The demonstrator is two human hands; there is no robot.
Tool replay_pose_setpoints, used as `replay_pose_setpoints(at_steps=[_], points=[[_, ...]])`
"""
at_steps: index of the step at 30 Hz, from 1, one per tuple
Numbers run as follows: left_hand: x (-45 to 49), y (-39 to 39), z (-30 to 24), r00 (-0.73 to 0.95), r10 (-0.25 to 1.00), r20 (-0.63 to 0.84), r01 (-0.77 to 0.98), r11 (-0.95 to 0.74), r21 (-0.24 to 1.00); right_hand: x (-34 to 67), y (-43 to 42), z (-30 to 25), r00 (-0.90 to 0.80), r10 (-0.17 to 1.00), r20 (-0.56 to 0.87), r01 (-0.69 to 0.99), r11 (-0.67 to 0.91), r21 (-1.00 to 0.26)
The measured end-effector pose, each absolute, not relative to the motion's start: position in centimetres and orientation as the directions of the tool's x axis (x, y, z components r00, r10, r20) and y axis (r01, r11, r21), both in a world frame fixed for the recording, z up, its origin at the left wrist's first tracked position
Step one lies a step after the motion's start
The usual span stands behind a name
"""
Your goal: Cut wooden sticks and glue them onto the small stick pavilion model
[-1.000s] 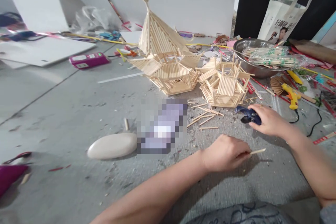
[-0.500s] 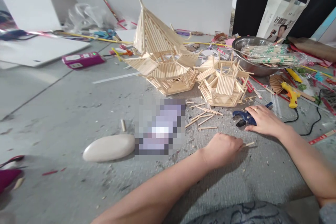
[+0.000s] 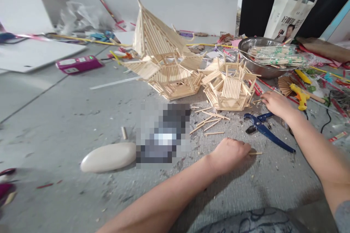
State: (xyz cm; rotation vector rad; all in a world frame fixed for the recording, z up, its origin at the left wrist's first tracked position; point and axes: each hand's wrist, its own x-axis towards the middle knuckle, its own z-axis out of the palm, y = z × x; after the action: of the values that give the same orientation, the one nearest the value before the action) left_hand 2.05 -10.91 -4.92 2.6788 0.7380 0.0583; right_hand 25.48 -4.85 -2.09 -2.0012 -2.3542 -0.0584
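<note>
Nearest, low over the gray floor to the right of center, a thin, straight, pale wooden stick (image 3: 257, 153) pokes out of the left hand (image 3: 232, 153), which is closed in a fist around its other end. Just beyond lies a blue cutter (image 3: 269, 134), its two handles spread and its hooked end gaping. The right hand (image 3: 276, 102) is above the cutter's upper handle, fingers partly curled near small stick pieces; whether it grips one cannot be told. Left of the cutter, short loose sticks (image 3: 211, 120) lie scattered before the smaller stick house (image 3: 232, 87), pale and roofless at the top. Farther left, a purple box (image 3: 79, 64) bears white labels too small to read. Farthest, a white bag (image 3: 286, 12) shows dark Chinese characters, too blurred to read surely.
</note>
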Motion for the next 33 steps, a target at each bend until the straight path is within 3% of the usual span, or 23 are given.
replay_pose_setpoints(at_steps=[4,11,13,15,17,19,21,24,33], points=[[2.1,-10.8,-4.3,0.861,0.502,-0.087,0.495,-0.783,0.376,25.3,-2.4,-3.1,-0.142,0.989,-0.033,0.985,0.145,0.09],[1.8,-10.2,-3.6,0.82,0.571,-0.028,0.514,-0.715,0.474,26.0,-2.2,-3.5,-0.132,0.99,-0.048,0.988,0.136,0.072],[1.7,-9.9,-3.2,0.771,0.637,-0.006,0.534,-0.64,0.552,26.2,-3.1,-2.9,-0.131,0.991,-0.004,0.991,0.131,-0.02],[1.8,-9.5,-2.8,0.693,0.72,0.026,0.532,-0.535,0.656,26.0,-4.3,-2.1,-0.113,0.99,0.09,0.945,0.135,-0.299],[2.1,-9.1,-2.4,0.6,0.799,0.052,0.489,-0.417,0.766,25.2,-5.4,-1.1,-0.078,0.987,0.144,0.725,0.155,-0.671],[2.6,-8.6,-2.1,0.518,0.854,0.036,0.416,-0.289,0.862,24.0,-6.3,-0.1,-0.052,0.993,0.11,0.403,0.122,-0.907],[3.1,-8.2,-1.8,0.476,0.878,-0.036,0.318,-0.134,0.938,22.5,-6.8,0.8,-0.045,0.997,0.059,0.213,0.067,-0.975],[4.0,-7.7,-1.5,0.473,0.87,-0.137,0.151,0.073,0.986,20.7,-6.8,1.4,-0.064,0.998,-0.004,0.108,0.003,-0.994],[5.2,-6.7,-1.6,0.407,0.91,-0.078,-0.152,0.152,0.977,19.4,-5.9,1.1,-0.063,0.998,0.0,0.193,0.012,-0.981]])
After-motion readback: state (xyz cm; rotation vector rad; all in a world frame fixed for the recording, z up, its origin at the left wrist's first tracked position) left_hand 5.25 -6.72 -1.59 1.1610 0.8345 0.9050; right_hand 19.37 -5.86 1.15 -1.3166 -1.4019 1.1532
